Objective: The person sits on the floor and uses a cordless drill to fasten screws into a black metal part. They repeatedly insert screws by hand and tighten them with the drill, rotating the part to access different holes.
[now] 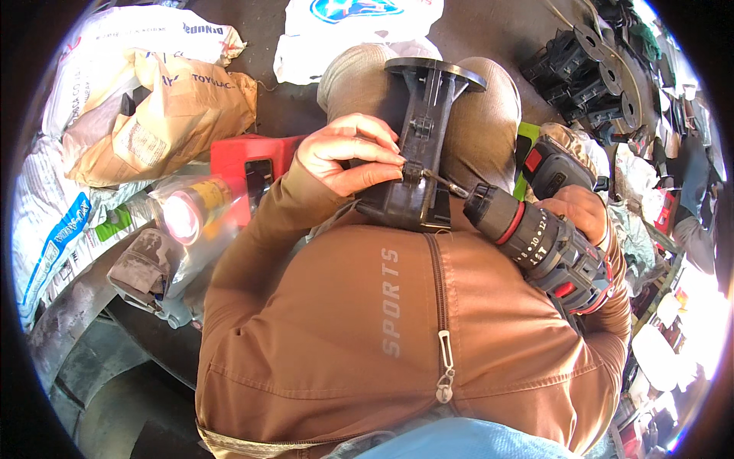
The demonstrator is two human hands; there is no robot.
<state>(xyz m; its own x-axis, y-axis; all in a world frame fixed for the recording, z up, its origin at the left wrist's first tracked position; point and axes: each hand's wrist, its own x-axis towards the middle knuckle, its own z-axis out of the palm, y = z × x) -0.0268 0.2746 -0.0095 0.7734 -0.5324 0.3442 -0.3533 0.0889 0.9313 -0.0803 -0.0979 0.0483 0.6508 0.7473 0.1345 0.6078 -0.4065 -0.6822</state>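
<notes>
A black plastic part point(421, 141) with a round flange at its far end lies between my knees. My right hand point(579, 209) is wrapped round the grip of a cordless drill point(527, 241), black and grey with red trim. Its battery point(552, 170) points away from me, and the thin bit reaches left to the side of the plastic part, near my left fingertips. My left hand point(352, 157) comes in from the left with thumb and fingers pinched at the part's left edge. Whatever sits in that pinch is too small to make out.
Several similar black plastic parts point(575, 73) are grouped at the far right. Paper and plastic sacks point(164, 115) stand at the left, beside a red container point(248, 164) and a clear bag point(195, 214). A white bag point(355, 30) lies beyond my knees. Clutter lines the right edge.
</notes>
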